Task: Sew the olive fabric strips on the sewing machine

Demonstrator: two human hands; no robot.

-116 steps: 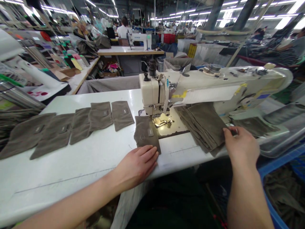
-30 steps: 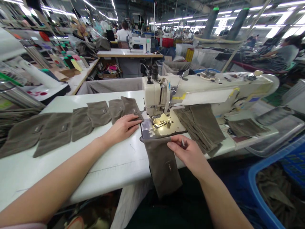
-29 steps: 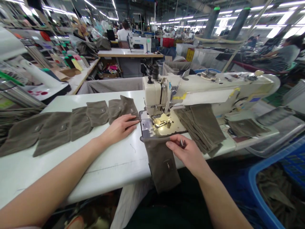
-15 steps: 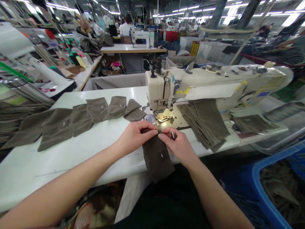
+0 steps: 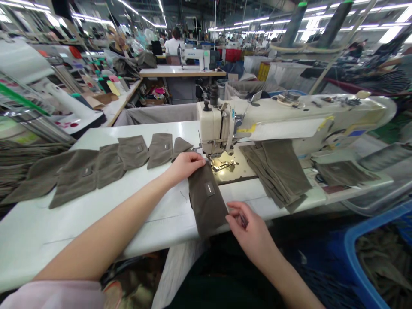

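A grey-brown fabric piece [image 5: 207, 201] with a small label lies on the white table [image 5: 96, 214], its top end near the presser foot [image 5: 222, 163] of the cream sewing machine [image 5: 273, 120]. My left hand [image 5: 185, 165] grips the piece's top left corner, fingers closed on it. My right hand [image 5: 249, 227] pinches the lower right edge at the table's front, and a small thin tool shows between its fingers.
A row of finished fabric pieces [image 5: 96, 165] trails left across the table. A stack of uncut-looking pieces [image 5: 277, 171] lies right of the needle. A blue bin [image 5: 380, 257] with more fabric stands at lower right. Other workstations and people sit behind.
The fabric piece that hung over the table's front edge now lies flat, slid up toward the presser foot. My left hand moved to its top corner, my right hand down to its lower edge.
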